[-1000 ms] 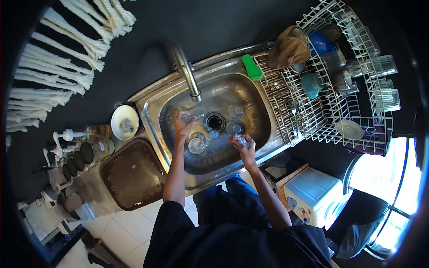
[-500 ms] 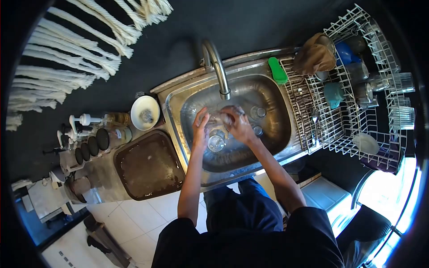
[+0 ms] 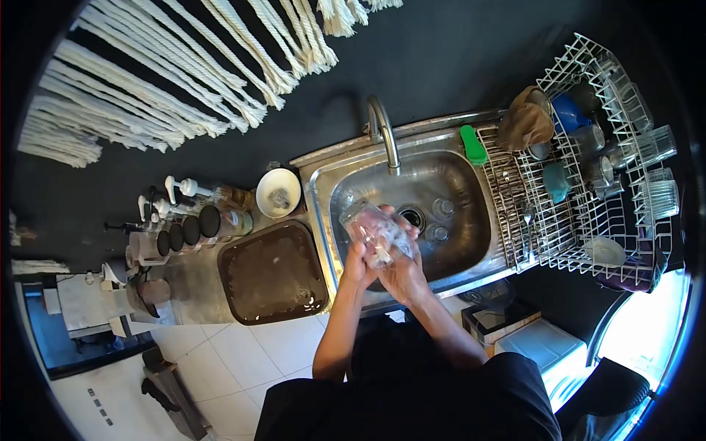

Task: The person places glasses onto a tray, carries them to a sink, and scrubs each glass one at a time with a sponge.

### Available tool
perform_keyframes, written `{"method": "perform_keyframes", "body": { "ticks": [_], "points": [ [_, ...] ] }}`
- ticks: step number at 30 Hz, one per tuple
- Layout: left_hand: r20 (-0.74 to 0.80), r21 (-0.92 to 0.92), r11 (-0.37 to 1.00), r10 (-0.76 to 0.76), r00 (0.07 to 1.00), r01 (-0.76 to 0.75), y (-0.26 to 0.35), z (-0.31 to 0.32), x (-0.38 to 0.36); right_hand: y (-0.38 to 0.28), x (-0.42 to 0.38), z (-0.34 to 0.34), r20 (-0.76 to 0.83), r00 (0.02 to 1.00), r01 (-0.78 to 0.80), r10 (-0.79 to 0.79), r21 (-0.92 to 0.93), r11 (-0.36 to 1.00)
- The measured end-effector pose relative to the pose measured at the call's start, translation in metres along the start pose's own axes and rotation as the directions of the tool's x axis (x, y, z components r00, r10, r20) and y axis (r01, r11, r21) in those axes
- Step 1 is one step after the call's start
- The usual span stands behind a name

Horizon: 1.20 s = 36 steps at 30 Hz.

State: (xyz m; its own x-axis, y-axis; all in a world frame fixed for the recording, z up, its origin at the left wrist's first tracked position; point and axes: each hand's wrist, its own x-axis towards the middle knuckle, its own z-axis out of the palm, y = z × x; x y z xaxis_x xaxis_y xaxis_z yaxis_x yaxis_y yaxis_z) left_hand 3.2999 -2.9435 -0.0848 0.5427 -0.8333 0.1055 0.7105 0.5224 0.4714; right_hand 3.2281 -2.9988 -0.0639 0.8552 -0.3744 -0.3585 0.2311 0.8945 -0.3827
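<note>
Over the near left part of the metal sink (image 3: 471, 257), both hands are together around a clear glass (image 3: 363, 214). My left hand (image 3: 358, 266) closes on its lower left side. My right hand (image 3: 403, 275) is wrapped round the other side, with whitish suds or a soapy pad between the fingers; which of these it is cannot be made out. Two clear glasses, one (image 3: 443, 207) above the other (image 3: 437, 234), stand in the basin right of the drain (image 3: 412, 217). The faucet (image 3: 392, 151) hangs above the basin; no stream of water shows.
A green brush or sponge holder (image 3: 473, 145) lies at the sink's right back corner. White dish racks (image 3: 573, 228) with glasses, cups and a plate stand at the right. On the left are a brown tray (image 3: 272, 272), a white bowl (image 3: 279, 193) and pump bottles (image 3: 187, 188).
My hands have come together closer to me, now around a glass. The glass that sat at the basin's left is no longer there. The whole view has shifted.
</note>
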Motion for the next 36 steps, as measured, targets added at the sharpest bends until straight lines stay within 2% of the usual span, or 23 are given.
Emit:
{"method": "perform_keyframes", "body": {
  "ticks": [1, 2, 3, 4, 5, 7, 8, 9, 10, 11, 13, 14, 15, 17, 21, 22, 23, 25, 26, 31, 33, 35, 36],
  "points": [
    [0.004, 0.007, 1.0, 0.003, 1.0, -0.003, 0.007, 0.009, -0.002, 0.003, -0.006, -0.004, 0.056, 0.992, 0.114, -0.111, -0.053, 0.992],
    [-0.022, 0.226, 0.974, -0.005, 1.0, 0.01, 0.018, 0.02, -0.005, 0.004, -0.007, -0.017, 0.175, 0.962, 0.262, -0.208, -0.387, 0.884],
    [-0.05, 0.431, 0.902, -0.007, 0.999, 0.027, 0.027, 0.026, -0.01, -0.001, -0.011, -0.029, 0.179, 0.961, 0.266, -0.211, -0.386, 0.883],
    [-0.317, 0.387, 0.921, 0.102, 0.943, 0.031, 0.029, 0.007, -0.025, -0.013, -0.017, -0.026, 0.359, 0.898, 0.433, -0.253, -0.626, 0.648],
    [-0.317, 0.386, 0.922, 0.101, 0.943, 0.031, 0.04, -0.003, -0.032, -0.021, -0.024, -0.026, 0.529, 0.82, 0.573, -0.22, -0.752, 0.326],
    [-0.317, 0.121, 0.955, 0.296, 0.901, -0.272, 0.059, -0.011, -0.039, -0.006, -0.023, -0.051, 0.433, 0.869, 0.491, -0.239, -0.813, 0.314],
    [-0.314, 0.124, 0.954, 0.3, 0.901, -0.275, 0.059, -0.01, -0.041, 0.0, -0.022, -0.051, 0.249, 0.933, 0.359, -0.259, -0.606, 0.71],
    [-0.555, 0.357, 0.916, 0.364, 0.748, -0.182, 0.058, -0.008, -0.044, 0.006, -0.021, -0.051, 0.075, 0.98, 0.196, -0.183, -0.241, 0.951],
    [-0.716, 0.533, 0.846, 0.462, 0.523, -0.017, 0.057, -0.006, -0.045, -0.012, -0.028, -0.018, 0.077, 0.994, 0.077, -0.073, -0.049, 0.996],
    [-0.714, 0.535, 0.844, 0.466, 0.522, -0.021, 0.056, -0.006, -0.045, -0.013, -0.023, -0.016, 0.082, 0.994, 0.075, -0.071, -0.049, 0.996],
    [-0.461, 0.64, 0.751, 0.543, 0.702, -0.161, 0.047, -0.007, -0.044, -0.014, -0.019, -0.016, 0.187, 0.973, 0.163, -0.138, -0.126, 0.978],
    [-0.497, 0.479, 0.845, 0.484, 0.72, -0.238, 0.044, 0.028, -0.034, -0.014, -0.016, -0.016, 0.186, 0.973, 0.159, -0.133, -0.13, 0.979],
    [-0.506, 0.477, 0.847, 0.484, 0.714, -0.236, 0.038, 0.029, -0.03, -0.012, -0.015, -0.016, 0.176, 0.973, 0.214, -0.149, -0.45, 0.867],
    [-0.417, 0.308, 0.907, 0.399, 0.816, -0.286, 0.029, 0.028, -0.024, -0.01, -0.013, -0.018, 0.172, 0.969, 0.228, -0.179, -0.905, 0.36],
    [-0.506, 0.633, 0.774, 0.433, 0.746, -0.019, 0.014, -0.023, -0.027, 0.024, 0.008, -0.066, 0.206, 0.934, 0.314, -0.292, -0.861, 0.399],
    [-0.612, 0.61, 0.79, 0.416, 0.673, 0.066, 0.009, -0.018, -0.024, 0.015, -0.002, -0.052, 0.225, 0.929, 0.28, -0.292, -0.947, 0.159],
    [-0.624, 0.603, 0.794, 0.409, 0.666, 0.077, 0.0, -0.028, -0.03, 0.012, -0.007, -0.043, 0.213, 0.935, 0.266, -0.284, -0.95, 0.162],
    [-0.736, 0.43, 0.902, 0.324, 0.595, 0.041, -0.018, -0.05, -0.038, 0.014, -0.008, -0.029, 0.153, 0.983, 0.114, -0.103, -0.943, -0.313],
    [-0.751, 0.423, 0.906, 0.337, 0.567, 0.021, -0.025, -0.052, -0.042, 0.02, -0.008, -0.037, 0.354, 0.903, 0.204, -0.242, -0.851, -0.484],
    [-0.797, 0.457, 0.881, 0.344, 0.496, 0.123, -0.058, -0.087, -0.062, 0.037, 0.006, -0.098, 0.316, 0.889, 0.187, -0.333, -0.911, -0.367],
    [-0.744, 0.602, 0.725, 0.357, 0.565, 0.335, -0.068, -0.093, -0.066, 0.039, 0.012, -0.12, -0.001, 0.962, 0.0, -0.274, -1.0, 0.002],
    [-0.738, 0.628, 0.651, 0.327, 0.59, 0.425, -0.082, -0.104, -0.076, 0.051, 0.02, -0.161, 0.028, 0.952, 0.007, -0.305, -0.998, -0.069],
    [-0.671, 0.728, 0.528, 0.416, 0.614, 0.437, -0.092, -0.105, -0.08, 0.052, 0.021, -0.169, -0.029, 0.951, 0.008, -0.309, -0.993, 0.117]
  ]
}}
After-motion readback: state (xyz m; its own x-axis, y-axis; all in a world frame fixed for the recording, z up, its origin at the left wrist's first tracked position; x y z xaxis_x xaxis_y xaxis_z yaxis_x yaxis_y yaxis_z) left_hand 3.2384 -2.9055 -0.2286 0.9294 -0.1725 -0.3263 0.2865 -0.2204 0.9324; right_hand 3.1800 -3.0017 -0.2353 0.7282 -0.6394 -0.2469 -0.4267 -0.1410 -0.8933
